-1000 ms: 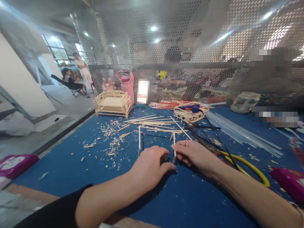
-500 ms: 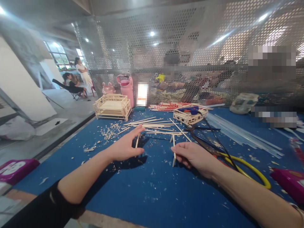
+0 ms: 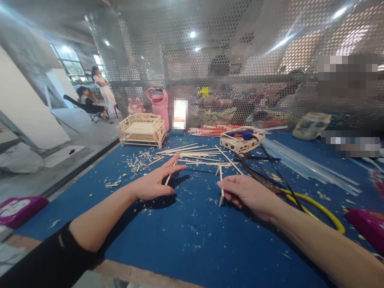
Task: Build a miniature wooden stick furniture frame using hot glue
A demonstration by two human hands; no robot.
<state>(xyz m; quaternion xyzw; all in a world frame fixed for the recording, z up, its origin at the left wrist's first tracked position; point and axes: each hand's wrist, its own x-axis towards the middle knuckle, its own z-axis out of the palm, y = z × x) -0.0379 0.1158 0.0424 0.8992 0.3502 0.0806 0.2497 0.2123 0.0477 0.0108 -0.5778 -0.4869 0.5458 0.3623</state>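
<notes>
On a blue mat (image 3: 192,236), my left hand (image 3: 154,183) reaches forward with fingers stretched over a thin wooden stick (image 3: 169,175); thumb and fingers close on it. My right hand (image 3: 247,193) pinches a small glued stick piece (image 3: 221,185) upright against the mat. Just beyond both hands lies a loose pile of long wooden sticks (image 3: 195,154).
A finished stick model (image 3: 142,130) stands far left, a smaller stick frame (image 3: 241,143) with a blue glue gun (image 3: 243,134) behind. Wood chips (image 3: 136,166) litter the left. Clear glue rods (image 3: 312,168), a yellow-handled tool (image 3: 312,208) and black cord lie right. People sit behind a mesh screen.
My left hand left the small piece held by my right hand and reached forward-left to a loose stick. My right hand stayed put.
</notes>
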